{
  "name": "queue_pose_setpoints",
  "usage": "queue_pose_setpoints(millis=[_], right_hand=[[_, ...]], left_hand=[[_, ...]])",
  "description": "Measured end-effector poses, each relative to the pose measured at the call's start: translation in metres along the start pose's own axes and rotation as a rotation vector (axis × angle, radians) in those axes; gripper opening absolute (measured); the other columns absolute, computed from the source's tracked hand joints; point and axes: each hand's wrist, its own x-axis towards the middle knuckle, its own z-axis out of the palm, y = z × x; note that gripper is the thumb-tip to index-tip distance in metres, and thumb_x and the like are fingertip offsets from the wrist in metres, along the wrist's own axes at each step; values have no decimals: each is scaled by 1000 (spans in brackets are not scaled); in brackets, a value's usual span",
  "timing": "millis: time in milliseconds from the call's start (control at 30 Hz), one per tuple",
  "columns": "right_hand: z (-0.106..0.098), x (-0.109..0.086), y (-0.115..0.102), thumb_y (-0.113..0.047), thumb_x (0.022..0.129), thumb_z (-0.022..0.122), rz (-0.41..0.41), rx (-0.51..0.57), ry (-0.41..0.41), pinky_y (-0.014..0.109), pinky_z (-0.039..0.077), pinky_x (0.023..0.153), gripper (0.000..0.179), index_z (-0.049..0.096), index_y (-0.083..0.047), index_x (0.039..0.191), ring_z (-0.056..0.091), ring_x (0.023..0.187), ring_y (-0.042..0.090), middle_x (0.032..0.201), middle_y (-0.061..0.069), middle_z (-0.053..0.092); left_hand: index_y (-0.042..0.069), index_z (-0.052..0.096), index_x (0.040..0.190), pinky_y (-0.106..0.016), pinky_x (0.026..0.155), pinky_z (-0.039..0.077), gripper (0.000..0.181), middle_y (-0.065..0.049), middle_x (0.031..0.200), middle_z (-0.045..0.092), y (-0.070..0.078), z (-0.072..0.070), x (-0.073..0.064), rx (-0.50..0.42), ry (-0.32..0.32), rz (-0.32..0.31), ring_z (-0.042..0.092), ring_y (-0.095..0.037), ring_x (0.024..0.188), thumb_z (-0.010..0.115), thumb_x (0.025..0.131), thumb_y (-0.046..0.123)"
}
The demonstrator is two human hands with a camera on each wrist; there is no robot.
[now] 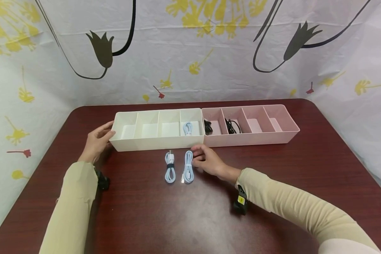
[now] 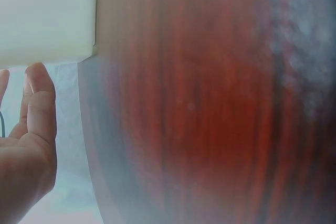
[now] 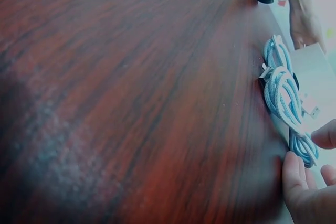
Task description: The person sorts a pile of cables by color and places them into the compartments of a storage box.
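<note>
My left hand rests its fingertips on the left end of a white divided box. In the left wrist view, the fingers are fairly straight, with a fingertip right at the box's edge. My right hand is just right of a coiled light-blue cable, which lies on the table. Thumb and fingers are apart at the cable's side, also in the right wrist view, where the coil runs towards them. Left of it lies a second blue cable with a black strap around its middle.
A pink divided box adjoins the white one on the right, with black cables in its two left compartments. Another coiled blue cable sits in the white box's rightmost compartment. Both boxes stand on a dark red wooden table before a patterned cloth.
</note>
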Motion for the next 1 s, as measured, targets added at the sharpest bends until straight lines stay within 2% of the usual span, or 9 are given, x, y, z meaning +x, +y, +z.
queue_pose_setpoints(millis=[200, 367, 600, 767, 1000], right_hand=[[2, 1, 1, 4, 77, 60, -19, -23, -12, 30, 46, 74, 37, 47, 7, 112, 56, 90, 28, 102, 20, 53], [4, 3, 4, 2, 77, 61, -38, -56, -9, 28, 46, 73, 37, 48, 6, 111, 56, 88, 26, 100, 18, 54], [6, 3, 5, -1, 77, 63, -44, -65, -7, 28, 46, 71, 38, 48, 6, 111, 55, 86, 25, 97, 17, 55], [5, 4, 5, -2, 76, 66, -40, -86, 6, 26, 45, 68, 38, 50, 5, 110, 56, 82, 23, 94, 16, 56], [5, 5, 5, -2, 76, 67, -32, -93, 11, 25, 45, 58, 40, 49, 5, 110, 57, 79, 24, 93, 16, 55]], left_hand=[[26, 38, 136, -28, 79, 44, 52, -17, 129, 39, -4, -1, 2, -8, 2, 13, 46, -19, 103, 52, 87, 39], [33, 44, 130, -18, 70, 44, 51, -11, 125, 42, -10, -3, 6, -41, 27, 8, 48, -12, 96, 57, 83, 43], [23, 36, 137, -18, 71, 43, 55, -18, 130, 37, -4, -3, 1, -1, -2, 12, 46, -18, 102, 51, 87, 41], [22, 34, 138, -21, 76, 43, 55, -17, 131, 36, 1, -3, -2, 2, -15, -3, 44, -20, 105, 50, 88, 39], [22, 35, 137, -21, 75, 44, 54, -18, 131, 37, 1, -1, 0, -10, -10, -6, 45, -19, 104, 51, 88, 38]])
